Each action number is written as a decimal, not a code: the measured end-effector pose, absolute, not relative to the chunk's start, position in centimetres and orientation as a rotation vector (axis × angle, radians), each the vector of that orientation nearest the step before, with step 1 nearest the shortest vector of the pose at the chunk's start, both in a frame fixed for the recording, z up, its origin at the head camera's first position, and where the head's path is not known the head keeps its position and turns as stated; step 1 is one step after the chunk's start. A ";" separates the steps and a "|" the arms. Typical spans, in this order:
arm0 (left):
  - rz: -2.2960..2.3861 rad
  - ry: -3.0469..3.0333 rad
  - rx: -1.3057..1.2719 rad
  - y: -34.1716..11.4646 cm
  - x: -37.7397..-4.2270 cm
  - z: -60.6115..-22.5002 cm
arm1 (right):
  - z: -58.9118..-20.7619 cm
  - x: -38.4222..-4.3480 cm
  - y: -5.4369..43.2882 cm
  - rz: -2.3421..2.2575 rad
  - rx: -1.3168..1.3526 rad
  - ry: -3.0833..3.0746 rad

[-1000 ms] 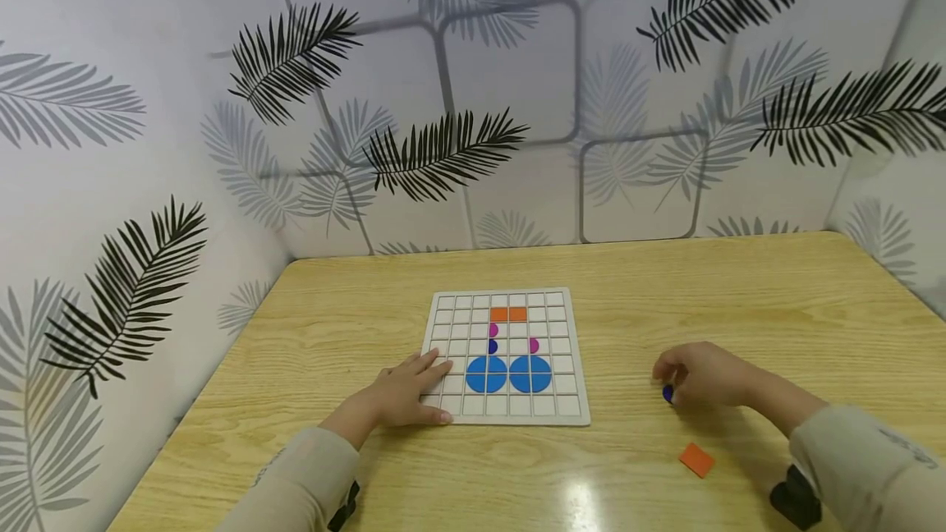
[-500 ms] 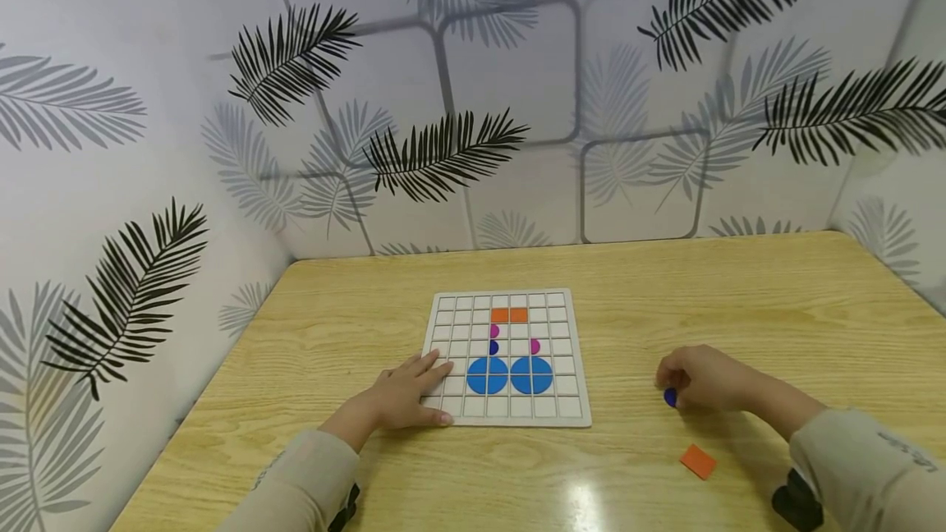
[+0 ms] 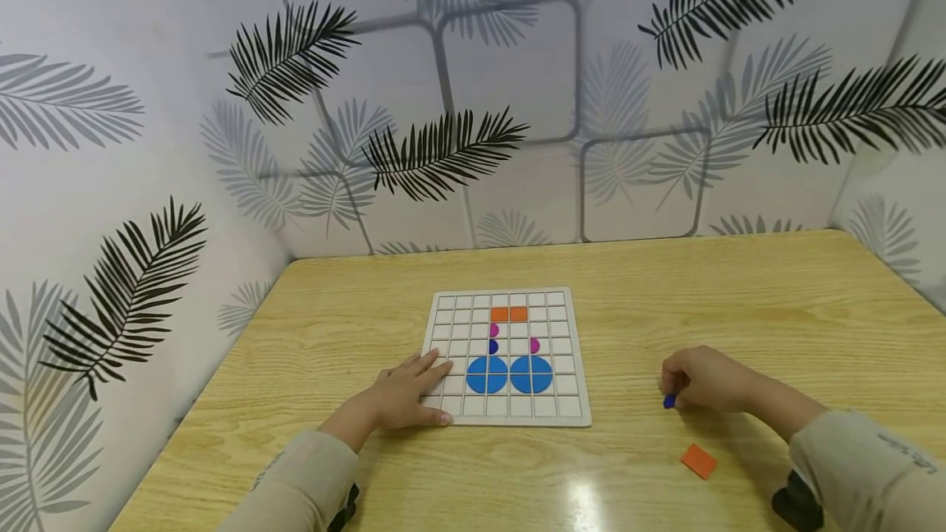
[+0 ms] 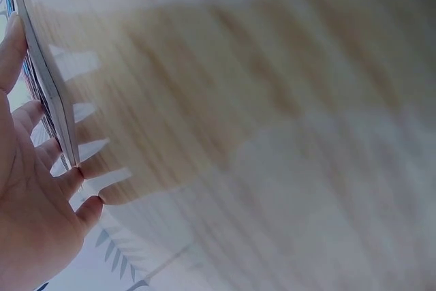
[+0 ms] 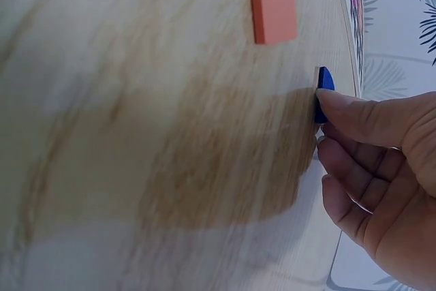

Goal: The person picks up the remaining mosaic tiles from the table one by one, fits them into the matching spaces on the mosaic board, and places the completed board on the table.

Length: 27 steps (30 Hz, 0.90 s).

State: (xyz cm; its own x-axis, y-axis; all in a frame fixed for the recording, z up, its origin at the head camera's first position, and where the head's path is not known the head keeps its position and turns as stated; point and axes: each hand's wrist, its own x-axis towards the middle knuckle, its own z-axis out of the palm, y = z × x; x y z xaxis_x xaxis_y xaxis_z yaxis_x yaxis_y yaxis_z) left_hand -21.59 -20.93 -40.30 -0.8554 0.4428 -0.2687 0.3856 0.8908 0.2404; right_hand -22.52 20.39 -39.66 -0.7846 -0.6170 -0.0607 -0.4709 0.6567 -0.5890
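A white square grid board (image 3: 543, 406) lies on the table with flat coloured pieces set in it: two orange ones, two magenta half-circles, a dark blue half-circle (image 3: 493, 346) and two blue discs made of quarters. My left hand (image 3: 406, 391) rests on the board's left edge with its fingers spread; the left wrist view has it along the board's rim. To the right of the board, my right hand (image 3: 705, 380) pinches a small dark blue half-circle piece (image 5: 325, 86) between thumb and fingers, just over the table. Part of that piece is behind the thumb.
A loose orange rectangle piece (image 3: 698, 461) lies on the table nearer me than my right hand. The wooden table (image 3: 628, 277) meets a wall with leaf patterns (image 3: 510, 187) at the back and left.
The dark blue piece in my right hand has turned and shows a narrower side. My right hand has shifted slightly to the right. My left hand stays put on the board.
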 end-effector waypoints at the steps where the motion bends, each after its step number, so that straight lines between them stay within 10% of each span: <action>1: 0.256 2.740 0.617 -20.9 -21.6 -40.3 | -39.7 -22.5 20.4 -0.833 -0.877 2.616; 27: 0.250 2.717 0.598 -20.8 -21.6 -39.9 | -39.5 -22.6 18.2 -1.040 -0.852 2.571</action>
